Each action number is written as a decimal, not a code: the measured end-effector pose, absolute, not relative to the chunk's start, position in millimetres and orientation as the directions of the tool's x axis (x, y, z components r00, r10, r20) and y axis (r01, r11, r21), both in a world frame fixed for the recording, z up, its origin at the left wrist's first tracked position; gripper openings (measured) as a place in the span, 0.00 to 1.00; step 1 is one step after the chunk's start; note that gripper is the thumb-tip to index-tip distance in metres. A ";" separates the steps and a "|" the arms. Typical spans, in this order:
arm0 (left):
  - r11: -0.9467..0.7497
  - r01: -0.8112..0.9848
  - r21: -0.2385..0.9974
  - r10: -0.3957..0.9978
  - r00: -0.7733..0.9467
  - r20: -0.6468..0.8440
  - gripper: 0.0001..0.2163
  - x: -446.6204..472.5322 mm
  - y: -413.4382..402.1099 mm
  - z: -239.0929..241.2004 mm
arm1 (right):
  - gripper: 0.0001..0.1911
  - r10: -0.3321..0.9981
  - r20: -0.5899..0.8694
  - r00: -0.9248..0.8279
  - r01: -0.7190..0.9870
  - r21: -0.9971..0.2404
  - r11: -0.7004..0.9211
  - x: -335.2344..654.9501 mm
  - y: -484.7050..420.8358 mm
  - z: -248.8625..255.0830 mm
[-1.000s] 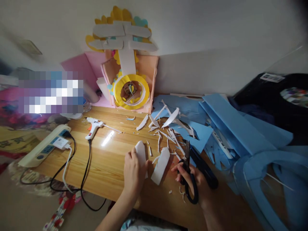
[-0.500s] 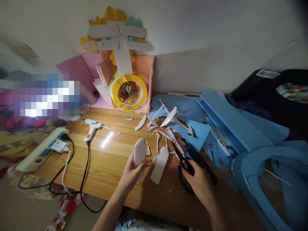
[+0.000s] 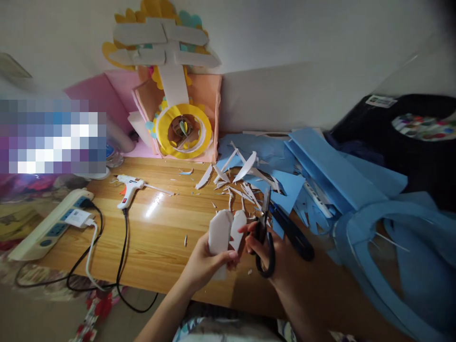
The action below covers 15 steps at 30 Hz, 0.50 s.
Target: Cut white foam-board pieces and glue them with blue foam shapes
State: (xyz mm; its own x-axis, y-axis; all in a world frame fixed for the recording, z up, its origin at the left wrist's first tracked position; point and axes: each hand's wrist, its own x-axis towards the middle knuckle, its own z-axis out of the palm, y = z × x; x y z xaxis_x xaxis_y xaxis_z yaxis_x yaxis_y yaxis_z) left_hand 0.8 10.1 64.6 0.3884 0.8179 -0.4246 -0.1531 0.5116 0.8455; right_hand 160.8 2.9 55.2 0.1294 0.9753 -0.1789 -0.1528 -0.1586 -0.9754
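Observation:
My left hand [image 3: 210,259] is closed round a white foam strip [image 3: 219,232] with a cut, rounded top, held upright over the table. Black-handled scissors [image 3: 265,221] are in my right hand [image 3: 265,251], their blades pointing away from me. A second white foam strip [image 3: 239,225] stands close against the first. The index finger of my right hand reaches its edge; whether my left hand also grips it I cannot tell. Just beyond both hands lie thin white foam scraps [image 3: 247,192].
A glue gun [image 3: 130,187] and a power strip [image 3: 53,228] with cords are at left. A black-handled tool [image 3: 294,232] and blue foam sheets [image 3: 342,175] lie at right. Behind stands a yellow ring [image 3: 183,152] under a white upright [image 3: 173,85] with crosspieces.
The second foam strip has come up off the table beside the first. My right hand has moved left with the scissors, whose blades now point more straight away. The view has shifted slightly.

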 end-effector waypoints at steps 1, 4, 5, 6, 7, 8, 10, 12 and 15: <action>0.503 -0.146 0.852 0.817 0.404 -0.413 0.16 3.0 8.1 65.0 | 0.20 0.973 -0.188 0.131 -0.161 -0.973 -0.166 154.8 4.4 56.5; 0.471 -0.142 0.870 0.819 0.438 -0.372 0.18 6.1 1.7 64.8 | 0.21 0.965 -0.230 0.123 -0.176 -0.962 -0.207 141.9 7.5 57.9; 0.470 -0.155 0.869 0.817 0.449 -0.361 0.18 5.6 -0.4 64.6 | 0.20 0.964 -0.239 0.114 -0.186 -0.959 -0.216 139.7 8.0 57.8; 0.475 -0.169 0.864 0.812 0.461 -0.357 0.19 4.5 -2.3 64.6 | 0.20 0.963 -0.245 0.111 -0.196 -0.955 -0.221 138.6 8.4 57.6; 0.483 -0.175 0.858 0.805 0.474 -0.356 0.19 3.0 -4.1 64.9 | 0.19 0.962 -0.247 0.113 -0.201 -0.954 -0.221 138.4 8.6 57.3; 0.490 -0.170 0.855 0.795 0.490 -0.359 0.18 1.3 -5.7 65.5 | 0.19 0.962 -0.245 0.125 -0.205 -0.955 -0.216 138.8 8.6 56.9; 0.490 -0.139 0.860 0.779 0.512 -0.361 0.16 -1.4 -8.2 67.4 | 0.19 0.959 -0.235 0.162 -0.198 -0.959 -0.201 140.8 8.5 56.5; 0.475 -0.107 0.873 0.781 0.509 -0.363 0.15 -2.2 -9.6 69.1 | 0.19 0.955 -0.232 0.186 -0.174 -0.964 -0.201 142.7 8.3 56.6; 0.468 -0.104 0.878 0.797 0.479 -0.368 0.15 -0.4 -10.0 69.8 | 0.18 0.947 -0.233 0.223 -0.125 -0.970 -0.209 143.5 8.2 57.3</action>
State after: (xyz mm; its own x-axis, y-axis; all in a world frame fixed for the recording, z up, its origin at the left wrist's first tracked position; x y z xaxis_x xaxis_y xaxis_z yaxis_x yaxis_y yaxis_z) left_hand -0.4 -10.0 69.8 0.4788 0.7970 -0.3682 -0.1043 0.4680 0.8775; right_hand 143.5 8.2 57.3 0.2232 0.9465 -0.2329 -0.1247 -0.2092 -0.9699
